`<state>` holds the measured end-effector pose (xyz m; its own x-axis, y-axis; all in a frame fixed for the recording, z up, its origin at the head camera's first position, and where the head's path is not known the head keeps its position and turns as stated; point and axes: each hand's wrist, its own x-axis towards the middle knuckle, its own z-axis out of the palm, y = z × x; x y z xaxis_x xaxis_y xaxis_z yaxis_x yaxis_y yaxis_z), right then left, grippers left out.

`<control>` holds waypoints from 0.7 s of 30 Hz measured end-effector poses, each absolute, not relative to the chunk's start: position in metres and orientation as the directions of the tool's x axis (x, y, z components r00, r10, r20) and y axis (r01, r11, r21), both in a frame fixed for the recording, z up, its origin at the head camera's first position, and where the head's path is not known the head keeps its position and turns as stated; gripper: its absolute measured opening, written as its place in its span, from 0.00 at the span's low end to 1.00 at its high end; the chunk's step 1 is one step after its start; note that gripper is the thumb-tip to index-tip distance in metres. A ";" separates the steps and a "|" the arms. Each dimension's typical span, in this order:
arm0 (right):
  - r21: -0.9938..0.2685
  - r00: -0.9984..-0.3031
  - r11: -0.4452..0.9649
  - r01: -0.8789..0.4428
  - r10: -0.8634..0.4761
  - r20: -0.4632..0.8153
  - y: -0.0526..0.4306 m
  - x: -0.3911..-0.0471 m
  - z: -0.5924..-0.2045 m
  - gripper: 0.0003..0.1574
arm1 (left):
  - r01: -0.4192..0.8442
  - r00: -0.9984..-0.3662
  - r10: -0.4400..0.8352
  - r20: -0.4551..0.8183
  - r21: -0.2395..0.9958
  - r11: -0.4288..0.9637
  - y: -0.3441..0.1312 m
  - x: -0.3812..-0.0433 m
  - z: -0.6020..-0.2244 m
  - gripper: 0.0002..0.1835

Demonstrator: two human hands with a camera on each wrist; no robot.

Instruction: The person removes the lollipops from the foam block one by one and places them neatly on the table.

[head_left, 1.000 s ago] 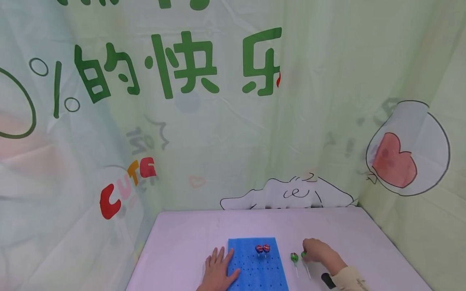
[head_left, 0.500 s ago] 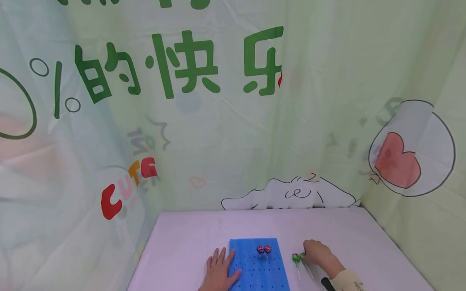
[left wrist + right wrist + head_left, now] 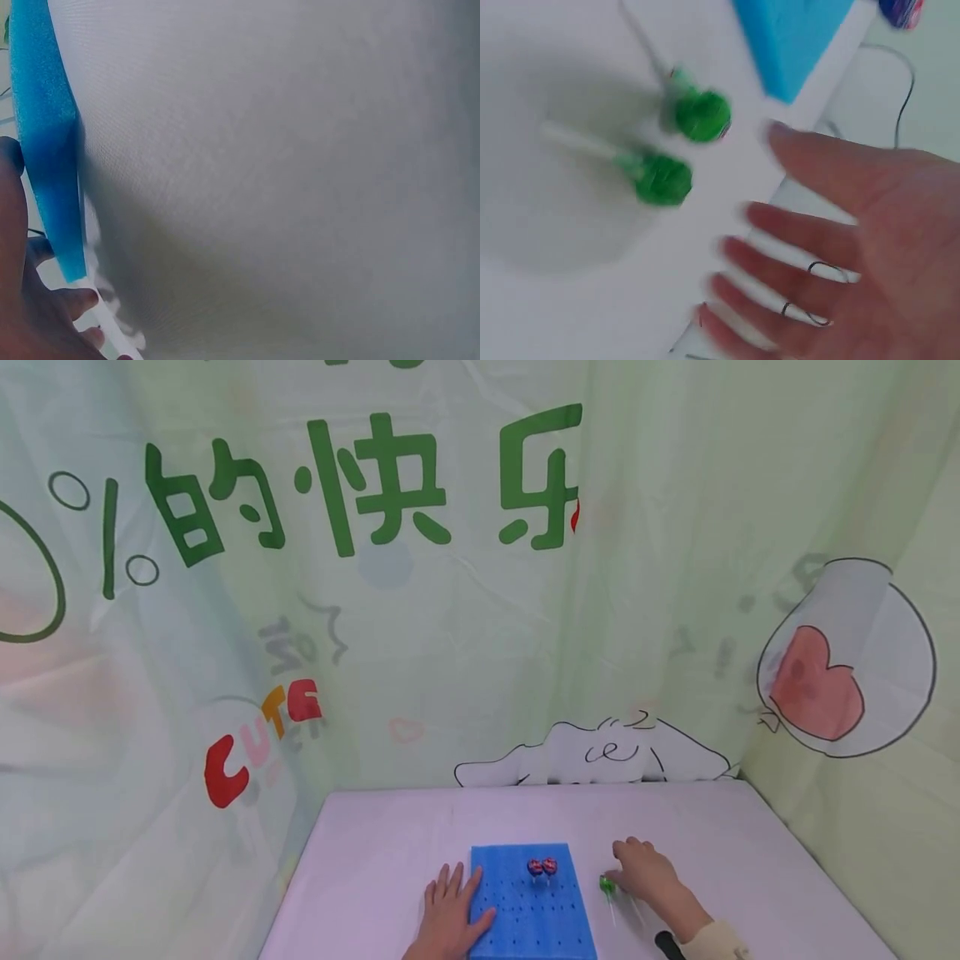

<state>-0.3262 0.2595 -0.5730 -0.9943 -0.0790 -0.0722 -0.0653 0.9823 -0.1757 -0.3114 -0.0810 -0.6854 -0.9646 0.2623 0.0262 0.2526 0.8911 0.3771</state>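
My left hand (image 3: 447, 914) rests with spread fingers along the left edge of a blue foam board (image 3: 525, 935) dotted with small holes. Two red-wrapped lollipops (image 3: 550, 866) stand side by side in the board's upper right part, sticks down. Right of the board, my right hand (image 3: 651, 873) hovers over two green-wrapped lollipops. In the right wrist view its fingers are extended and hold nothing. Both the one green lollipop (image 3: 703, 116) and the other green lollipop (image 3: 664, 180) lie on the table, apart from the fingers. In the head view the hand hides the right one's head.
The table (image 3: 390, 835) has a pale cover, and a printed curtain (image 3: 465, 677) hangs behind and beside it. A dark object (image 3: 667, 945) shows by the right sleeve. Thin dark wires (image 3: 909, 82) appear beyond the table edge in the right wrist view.
My right hand was at the right green lollipop's head, tilting it toward the left one; now its fingers have come away and shifted left. The left hand has kept its place.
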 end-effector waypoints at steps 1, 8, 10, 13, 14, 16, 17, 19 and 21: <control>-0.187 -0.995 0.978 -0.095 -0.102 -0.023 0.254 -0.325 -0.573 0.19 | 0.253 -0.964 0.263 0.025 0.376 0.891 -0.081 -0.311 -0.684 0.47; -0.235 -0.879 0.877 -0.418 -0.326 0.348 0.216 -0.309 -0.592 0.29 | 0.254 -0.964 0.264 0.020 0.352 0.901 -0.081 -0.309 -0.674 0.45; -0.200 -0.836 0.860 -0.470 -0.360 0.414 0.210 -0.307 -0.603 0.34 | 0.258 -0.964 0.266 0.025 0.345 0.902 -0.081 -0.307 -0.673 0.45; -0.146 -0.790 0.861 -0.488 -0.364 0.493 0.202 -0.306 -0.619 0.37 | 0.263 -0.962 0.270 0.030 0.351 0.899 -0.080 -0.305 -0.670 0.45; -0.134 -0.778 0.864 -0.486 -0.357 0.518 0.200 -0.308 -0.623 0.37 | 0.265 -0.962 0.270 0.034 0.354 0.897 -0.080 -0.305 -0.669 0.44; -0.121 -0.755 0.869 -0.479 -0.338 0.561 0.197 -0.310 -0.628 0.36 | 0.263 -0.963 0.268 0.036 0.360 0.895 -0.080 -0.305 -0.668 0.44; -0.111 -0.746 0.874 -0.474 -0.331 0.578 0.195 -0.311 -0.629 0.35 | 0.260 -0.964 0.265 0.035 0.357 0.897 -0.080 -0.305 -0.669 0.45; -0.102 -0.734 0.878 -0.468 -0.322 0.598 0.193 -0.312 -0.631 0.32 | 0.255 -0.965 0.259 0.035 0.352 0.901 -0.080 -0.306 -0.672 0.45; -0.097 -0.732 0.882 -0.461 -0.316 0.603 0.191 -0.312 -0.633 0.30 | 0.250 -0.967 0.254 0.035 0.348 0.904 -0.080 -0.307 -0.675 0.46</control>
